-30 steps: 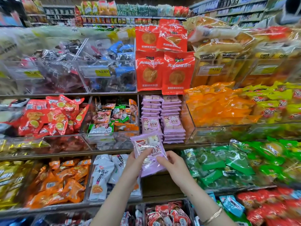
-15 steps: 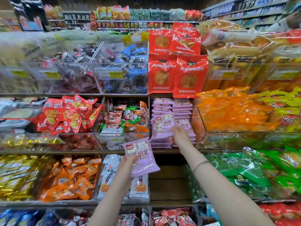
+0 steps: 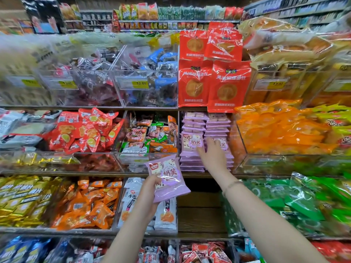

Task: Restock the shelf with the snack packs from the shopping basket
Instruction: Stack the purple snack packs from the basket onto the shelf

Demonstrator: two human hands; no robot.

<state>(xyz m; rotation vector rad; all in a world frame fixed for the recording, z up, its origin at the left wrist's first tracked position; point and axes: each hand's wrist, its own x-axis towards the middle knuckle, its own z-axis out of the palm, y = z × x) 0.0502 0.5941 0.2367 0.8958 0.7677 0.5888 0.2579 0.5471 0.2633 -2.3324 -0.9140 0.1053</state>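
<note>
A person is holding a lilac pack [image 3: 168,179] in front of the shelf [image 3: 57,174], below and left of the matching stacks [image 3: 191,162]. The left hand [image 3: 152,188] is pinching the pack by its left edge, thumb on the printed face. The pack is standing nearly upright, its long axis leaning with the top toward the left and its face turned to the camera. It is a glossy, pillow-shaped film bag with flat sealed ends.

The right hand [image 3: 213,154] is resting on the stacks on the middle tier. Its fingers are lying straight and slightly spread against the front of the right stack. Its thumb is touching the lower corner of an upright pack [image 3: 191,142], which is leaning against the left stack.

Red bags [image 3: 212,84] are standing directly above. A clear bin of orange packs [image 3: 281,130] is sitting just right of the stacks, and mixed packs [image 3: 150,135] are lying just left. White packs [image 3: 167,215] are showing below the held pack. A thin bracelet [image 3: 230,186] is circling the right wrist.
</note>
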